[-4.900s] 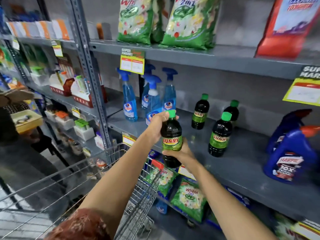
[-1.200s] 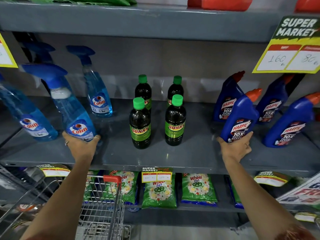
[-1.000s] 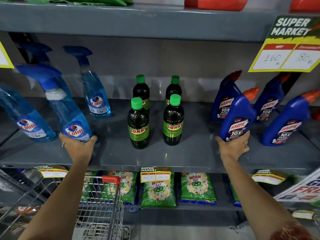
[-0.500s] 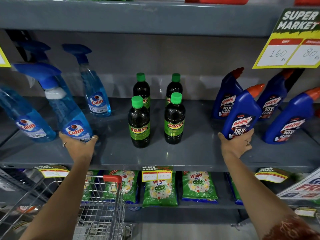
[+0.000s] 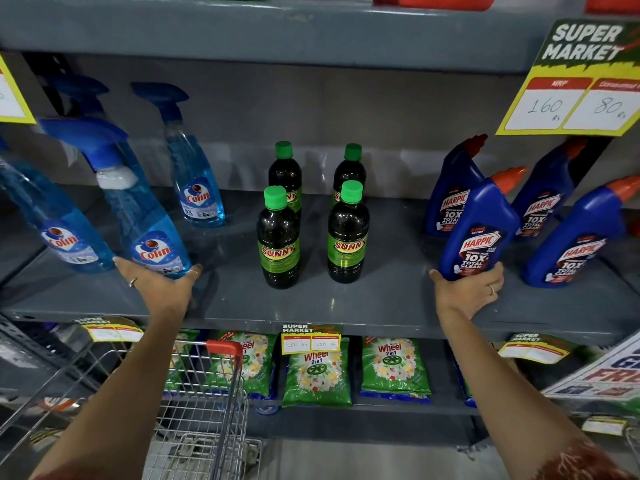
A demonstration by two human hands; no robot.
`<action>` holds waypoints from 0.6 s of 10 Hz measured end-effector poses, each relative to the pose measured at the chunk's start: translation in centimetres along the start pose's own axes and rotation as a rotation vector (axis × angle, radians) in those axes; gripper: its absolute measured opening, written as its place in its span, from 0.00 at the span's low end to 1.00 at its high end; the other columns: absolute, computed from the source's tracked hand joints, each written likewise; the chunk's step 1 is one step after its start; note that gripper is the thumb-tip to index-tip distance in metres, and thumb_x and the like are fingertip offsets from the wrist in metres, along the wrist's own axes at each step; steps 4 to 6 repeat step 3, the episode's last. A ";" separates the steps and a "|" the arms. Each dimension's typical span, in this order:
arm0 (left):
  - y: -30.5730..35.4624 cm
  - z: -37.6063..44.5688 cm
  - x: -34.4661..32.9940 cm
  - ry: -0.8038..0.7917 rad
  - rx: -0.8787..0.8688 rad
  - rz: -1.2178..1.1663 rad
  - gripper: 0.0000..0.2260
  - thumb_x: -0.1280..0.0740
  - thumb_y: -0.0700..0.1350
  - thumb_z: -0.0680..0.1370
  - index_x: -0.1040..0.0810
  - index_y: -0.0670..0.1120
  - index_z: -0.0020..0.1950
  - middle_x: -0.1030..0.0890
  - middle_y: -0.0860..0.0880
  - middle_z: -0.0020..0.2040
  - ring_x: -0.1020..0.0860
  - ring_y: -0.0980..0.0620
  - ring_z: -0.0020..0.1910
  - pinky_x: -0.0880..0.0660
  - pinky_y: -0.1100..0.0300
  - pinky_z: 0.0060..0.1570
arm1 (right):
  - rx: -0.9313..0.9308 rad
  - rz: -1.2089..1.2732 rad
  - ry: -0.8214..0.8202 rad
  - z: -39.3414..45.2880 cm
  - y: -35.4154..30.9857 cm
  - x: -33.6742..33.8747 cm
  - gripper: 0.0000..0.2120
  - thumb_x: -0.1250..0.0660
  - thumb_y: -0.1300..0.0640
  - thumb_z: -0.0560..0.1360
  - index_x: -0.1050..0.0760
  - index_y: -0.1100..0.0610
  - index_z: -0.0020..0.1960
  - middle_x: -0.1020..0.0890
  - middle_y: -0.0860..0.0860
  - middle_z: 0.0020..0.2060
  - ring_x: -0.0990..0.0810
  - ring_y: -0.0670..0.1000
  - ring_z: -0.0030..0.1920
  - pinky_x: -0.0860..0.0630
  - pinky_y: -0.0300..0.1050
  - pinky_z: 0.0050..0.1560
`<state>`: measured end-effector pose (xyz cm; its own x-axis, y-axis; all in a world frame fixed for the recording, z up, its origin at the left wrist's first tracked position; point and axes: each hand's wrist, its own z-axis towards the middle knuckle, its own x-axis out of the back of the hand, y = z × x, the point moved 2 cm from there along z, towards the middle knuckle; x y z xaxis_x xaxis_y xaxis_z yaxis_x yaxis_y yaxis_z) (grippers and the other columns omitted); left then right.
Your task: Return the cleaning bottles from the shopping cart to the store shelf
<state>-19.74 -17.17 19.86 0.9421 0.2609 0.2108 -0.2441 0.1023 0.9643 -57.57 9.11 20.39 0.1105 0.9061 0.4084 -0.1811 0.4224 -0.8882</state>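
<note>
On the grey store shelf (image 5: pixel 381 306) my left hand (image 5: pixel 157 289) grips the base of a blue Colin spray bottle (image 5: pixel 138 216), which tilts left. My right hand (image 5: pixel 467 289) holds the bottom of a blue Harpic bottle (image 5: pixel 479 230) with an orange cap, standing at the shelf's front right. Between them stand several dark Sunny bottles (image 5: pixel 278 240) with green caps in two rows. More Colin sprays (image 5: pixel 197 181) stand at the left and more Harpic bottles (image 5: pixel 571 244) at the right. The wire shopping cart (image 5: pixel 194 410) sits below the shelf; its inside is mostly hidden.
The shelf above carries price tags, one large yellow tag (image 5: pixel 575 88) hanging at the upper right. Green Wheel detergent bags (image 5: pixel 315 372) fill the lower shelf behind the cart's red handle (image 5: pixel 223 348). A sale sign (image 5: pixel 602 372) leans at the lower right.
Both hands stay on the same Colin and Harpic bottles at the shelf front. Only the view has shifted slightly; the bottles have barely moved.
</note>
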 end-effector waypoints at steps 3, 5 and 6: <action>2.7 -7.2 0.0 0.000 -0.377 0.210 0.40 0.30 0.51 0.71 0.47 0.40 0.74 0.46 0.39 0.76 0.45 0.43 0.75 0.48 0.58 0.72 | 0.447 -0.003 -0.113 -5.0 -3.0 1.5 0.21 0.29 0.62 0.67 0.32 0.64 0.56 0.27 0.65 0.56 0.30 0.64 0.56 0.31 0.59 0.59; 2.7 -7.2 0.0 0.000 -0.377 0.210 0.40 0.30 0.51 0.71 0.47 0.40 0.74 0.46 0.39 0.76 0.45 0.43 0.75 0.48 0.58 0.72 | 0.447 -0.003 -0.113 -5.0 -3.0 1.5 0.21 0.29 0.62 0.67 0.32 0.64 0.56 0.27 0.65 0.56 0.30 0.64 0.56 0.31 0.59 0.59; 2.7 -7.2 0.0 0.000 -0.377 0.210 0.40 0.30 0.51 0.71 0.47 0.40 0.74 0.46 0.39 0.76 0.45 0.43 0.75 0.48 0.58 0.72 | 0.447 -0.003 -0.113 -5.0 -3.0 1.5 0.21 0.29 0.62 0.67 0.32 0.64 0.56 0.27 0.65 0.56 0.30 0.64 0.56 0.31 0.59 0.59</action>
